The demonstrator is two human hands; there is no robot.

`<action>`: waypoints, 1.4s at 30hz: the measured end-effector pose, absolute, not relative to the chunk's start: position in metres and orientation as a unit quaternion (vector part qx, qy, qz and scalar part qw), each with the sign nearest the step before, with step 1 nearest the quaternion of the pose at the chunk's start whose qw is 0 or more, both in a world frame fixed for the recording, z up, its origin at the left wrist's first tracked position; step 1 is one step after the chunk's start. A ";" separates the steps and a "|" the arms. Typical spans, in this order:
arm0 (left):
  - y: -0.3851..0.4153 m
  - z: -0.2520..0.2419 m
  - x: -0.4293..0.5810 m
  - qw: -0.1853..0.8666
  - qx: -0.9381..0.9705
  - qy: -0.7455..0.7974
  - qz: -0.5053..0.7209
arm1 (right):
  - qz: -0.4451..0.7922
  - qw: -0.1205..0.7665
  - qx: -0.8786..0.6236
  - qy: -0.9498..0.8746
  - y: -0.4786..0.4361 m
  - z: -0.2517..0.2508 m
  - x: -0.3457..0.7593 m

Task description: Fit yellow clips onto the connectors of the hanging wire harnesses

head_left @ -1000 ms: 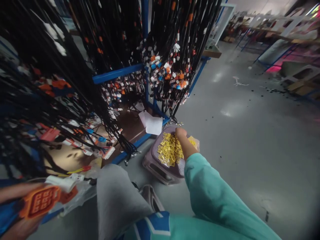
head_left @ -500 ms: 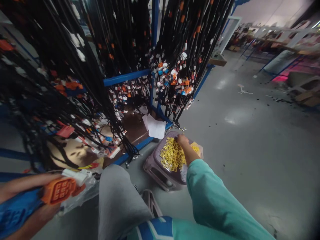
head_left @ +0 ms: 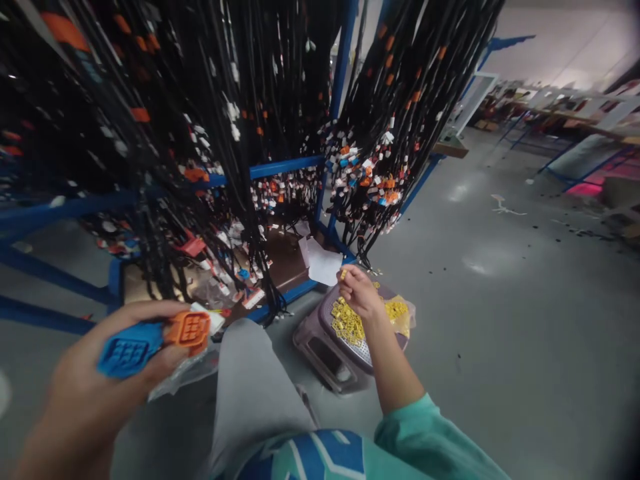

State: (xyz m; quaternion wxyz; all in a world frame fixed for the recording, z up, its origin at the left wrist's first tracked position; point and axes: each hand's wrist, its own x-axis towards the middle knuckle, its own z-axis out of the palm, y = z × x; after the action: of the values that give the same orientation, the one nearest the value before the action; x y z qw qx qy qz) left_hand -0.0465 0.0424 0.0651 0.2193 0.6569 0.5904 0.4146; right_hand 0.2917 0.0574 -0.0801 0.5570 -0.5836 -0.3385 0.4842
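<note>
At lower left my left hand (head_left: 107, 387) is closed around a blue connector (head_left: 131, 349) and an orange connector (head_left: 191, 331), their faces with rows of slots turned toward me. A white connector (head_left: 213, 319) shows just behind the orange one. My right hand (head_left: 357, 291) is raised above a stool, pinching a small yellow clip (head_left: 343, 274) between thumb and fingertips. Many more yellow clips (head_left: 349, 323) lie loose on the grey-purple stool (head_left: 320, 353). Some sit in a clear plastic bag (head_left: 406, 315) at its right side.
Black cable bundles (head_left: 280, 80) with white, orange and blue connectors hang from a blue metal rack (head_left: 287, 167) ahead. White papers (head_left: 323, 261) lie at the rack's base. Grey floor (head_left: 475, 300) with scattered scraps stretches to the right, and work tables (head_left: 565, 113) stand farther back.
My right hand has lifted from the pile of yellow clips with one in its fingertips. My left hand has come up and right with the connectors, turning their faces toward me.
</note>
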 end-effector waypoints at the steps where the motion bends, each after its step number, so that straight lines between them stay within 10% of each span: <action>1: 0.037 0.071 -0.042 0.246 0.637 0.601 0.416 | 0.512 0.572 -0.540 -0.344 0.053 -0.067 0.277; 10: 0.033 0.081 -0.051 0.341 0.705 0.477 0.400 | 0.516 0.655 -0.263 -0.486 0.038 0.017 0.184; 42: 0.021 0.079 -0.067 0.433 0.647 0.415 0.471 | 0.108 0.573 -0.335 -0.740 -0.001 0.071 0.110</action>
State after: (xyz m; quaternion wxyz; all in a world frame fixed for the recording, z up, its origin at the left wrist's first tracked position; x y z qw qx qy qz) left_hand -0.0666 0.0208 0.0787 0.4330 0.6469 0.4150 0.4709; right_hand 0.1098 -0.0009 0.0710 0.5733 -0.3347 -0.7400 0.1083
